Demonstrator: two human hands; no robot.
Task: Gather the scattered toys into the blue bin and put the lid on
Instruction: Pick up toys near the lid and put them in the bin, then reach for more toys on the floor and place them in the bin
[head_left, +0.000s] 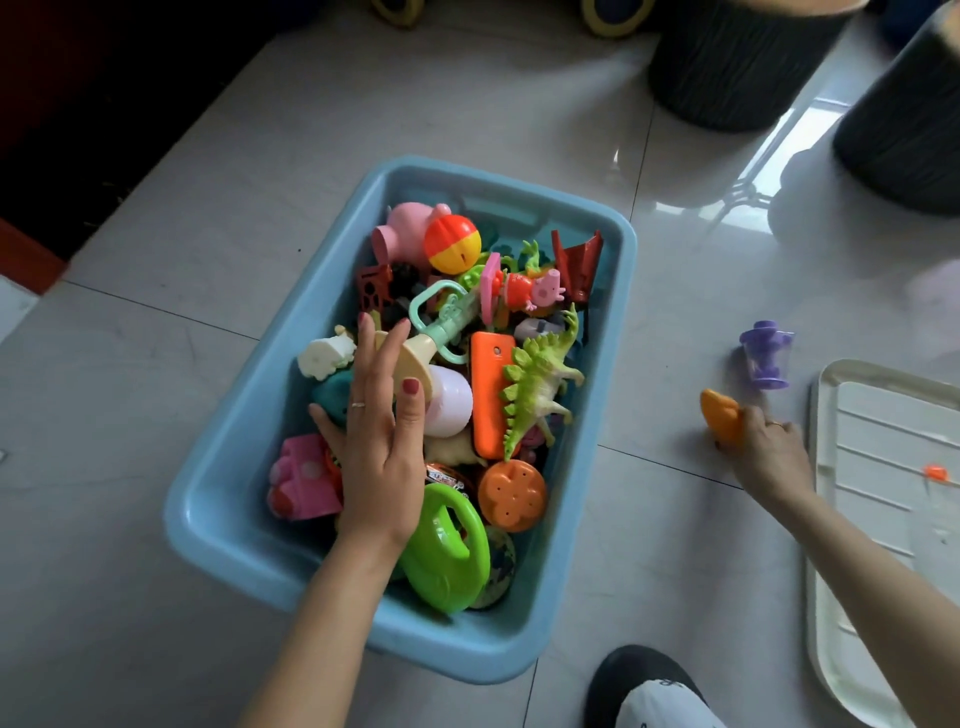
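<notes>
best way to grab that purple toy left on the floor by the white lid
Pinch the purple toy around its narrow clear middle, coming from above. It stands upright with wider purple ends, so fingers seat between them; the floor around it is bare.

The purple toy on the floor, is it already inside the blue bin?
No, the purple toy stands on the tiled floor to the right of the blue bin, well outside its rim.
</notes>
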